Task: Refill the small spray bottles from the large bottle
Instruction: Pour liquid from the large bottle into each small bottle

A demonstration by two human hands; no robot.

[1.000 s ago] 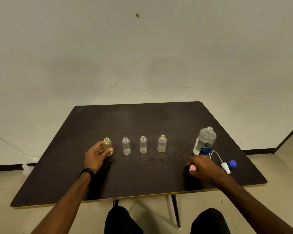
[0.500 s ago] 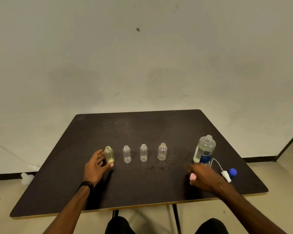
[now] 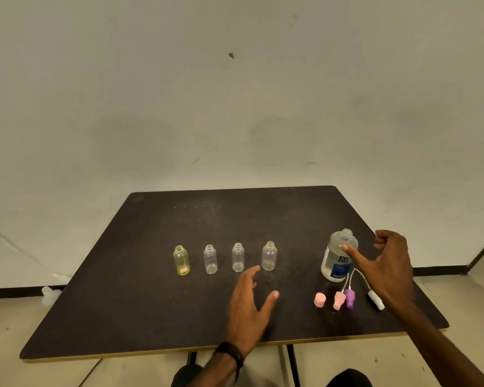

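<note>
Four small bottles [image 3: 269, 255] stand uncapped in a row on the dark table [image 3: 151, 317], apparently unfilled, with their spray heads [image 3: 344, 298] lying near the front edge, so all the pouring seems left to do. The right hand [image 3: 386, 266] is spread wide, grasping nothing, just beside the uncapped large bottle [image 3: 337, 256], while the left hand [image 3: 249, 305] hovers relaxed near the purple-tinted one. Behind is a plain pale wall [image 3: 235, 107] with a dark skirting, over a light floor.
</note>
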